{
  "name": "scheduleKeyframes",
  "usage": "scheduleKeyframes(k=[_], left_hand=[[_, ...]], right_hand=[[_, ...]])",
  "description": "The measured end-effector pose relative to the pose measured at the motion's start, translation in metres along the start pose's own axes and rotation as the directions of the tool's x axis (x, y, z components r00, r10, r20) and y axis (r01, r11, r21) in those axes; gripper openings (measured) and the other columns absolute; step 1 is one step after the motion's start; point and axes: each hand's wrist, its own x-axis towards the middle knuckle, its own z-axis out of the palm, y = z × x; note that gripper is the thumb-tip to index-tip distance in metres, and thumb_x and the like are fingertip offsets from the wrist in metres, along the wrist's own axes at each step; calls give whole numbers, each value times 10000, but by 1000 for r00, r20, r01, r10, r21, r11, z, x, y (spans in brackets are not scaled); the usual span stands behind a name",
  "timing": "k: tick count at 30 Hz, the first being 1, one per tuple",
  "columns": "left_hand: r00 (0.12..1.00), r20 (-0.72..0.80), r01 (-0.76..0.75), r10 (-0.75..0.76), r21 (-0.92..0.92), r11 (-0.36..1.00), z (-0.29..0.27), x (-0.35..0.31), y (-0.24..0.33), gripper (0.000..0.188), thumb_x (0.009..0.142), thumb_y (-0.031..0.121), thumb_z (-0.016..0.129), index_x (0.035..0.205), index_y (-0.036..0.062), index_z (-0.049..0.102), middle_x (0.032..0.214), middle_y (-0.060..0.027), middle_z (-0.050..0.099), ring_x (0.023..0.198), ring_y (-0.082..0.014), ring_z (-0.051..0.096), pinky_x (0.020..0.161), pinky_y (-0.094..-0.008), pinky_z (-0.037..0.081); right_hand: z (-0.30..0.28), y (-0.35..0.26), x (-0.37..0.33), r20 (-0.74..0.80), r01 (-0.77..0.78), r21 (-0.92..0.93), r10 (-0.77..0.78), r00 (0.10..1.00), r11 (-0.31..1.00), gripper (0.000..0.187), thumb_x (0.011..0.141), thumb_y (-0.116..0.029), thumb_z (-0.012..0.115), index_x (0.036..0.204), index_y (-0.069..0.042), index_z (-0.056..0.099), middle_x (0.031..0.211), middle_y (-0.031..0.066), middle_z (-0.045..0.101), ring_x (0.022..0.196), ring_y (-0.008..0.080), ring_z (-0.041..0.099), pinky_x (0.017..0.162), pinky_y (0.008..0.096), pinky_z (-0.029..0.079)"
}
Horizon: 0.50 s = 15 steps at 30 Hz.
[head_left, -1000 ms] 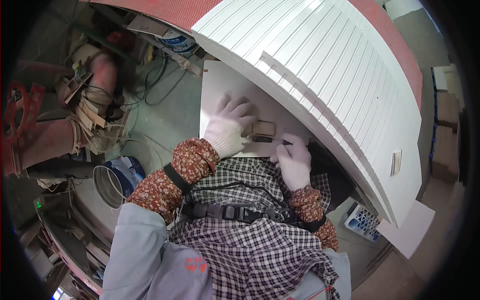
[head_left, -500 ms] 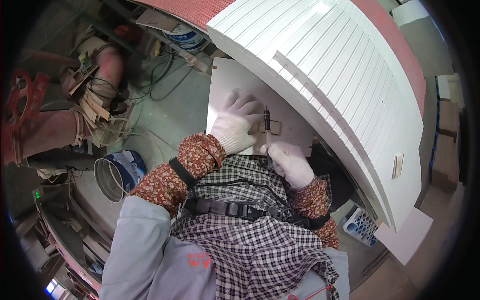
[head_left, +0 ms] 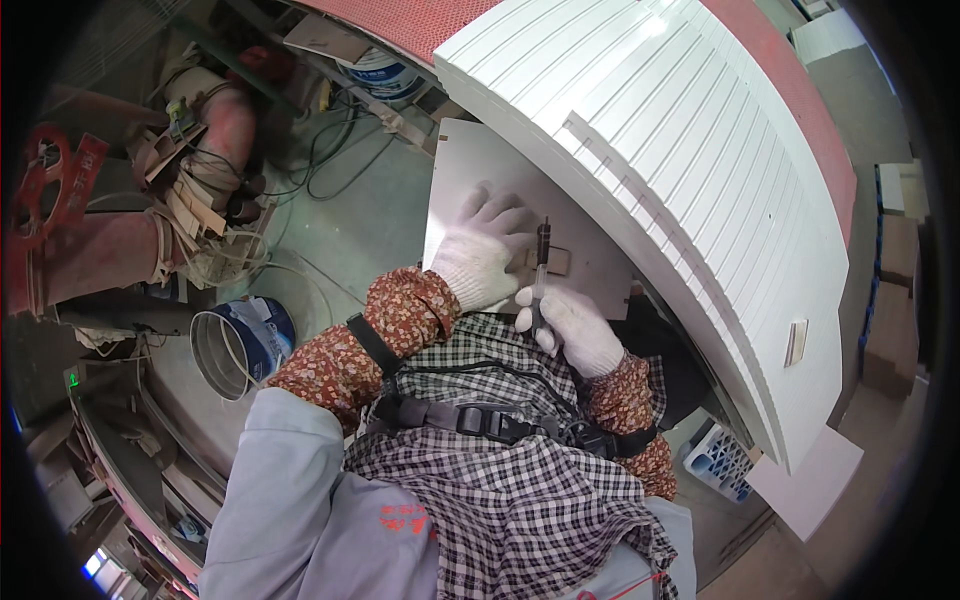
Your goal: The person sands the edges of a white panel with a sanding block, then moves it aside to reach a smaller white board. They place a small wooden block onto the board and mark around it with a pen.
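A pale flat board [head_left: 462, 150] lies in front of my body, with dark notches at some corners. My left hand [head_left: 482, 245], in a white knit glove, rests flat on it with the fingers spread. In my gloved right hand [head_left: 570, 328], closed fingers grip a slim pen [head_left: 542, 262] with a black upper end and a clear, greyish barrel. The pen points away from me over the board. Beside it on the board is a small rectangular outline [head_left: 557, 261], partly behind the pen; I cannot tell whether it is a cut-out or a loose piece.
A large curved white ribbed panel [head_left: 640, 110] on a red base [head_left: 385, 18] rises at the right. A blue-and-white bucket [head_left: 262, 335] stands on the floor at left, near red pipes [head_left: 95, 255] and cables. A blue-and-white plastic basket [head_left: 718, 460] sits at lower right.
The fingers of my right hand have shifted on the pen, which now stands more upright in the picture. My left hand stays flat on the board. The whole view has shifted slightly.
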Motion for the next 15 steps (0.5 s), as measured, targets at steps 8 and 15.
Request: scheduleKeyframes(k=[8, 15], left_hand=[[996, 90, 18, -22, 56, 998, -3, 1, 0, 357, 733, 220, 766, 1058, 73, 773, 1363, -101, 645, 1415, -298, 498, 1260, -583, 291], [995, 97, 19, -29, 98, 995, 0, 0, -1, 378, 737, 252, 763, 1077, 89, 782, 1370, -102, 640, 1428, -294, 483, 1272, -573, 276]], right_hand=[[1, 0, 2, 53, 13, -23, -11, 999, 1000, 402, 1145, -261, 431, 1369, 33, 589, 1054, 22, 685, 752, 55, 487, 684, 199, 444], [2, 1, 3, 47, 2, -19, -1, 999, 1000, 386, 1117, -181, 424, 1389, 45, 579, 1076, 35, 693, 758, 56, 515, 695, 207, 469]])
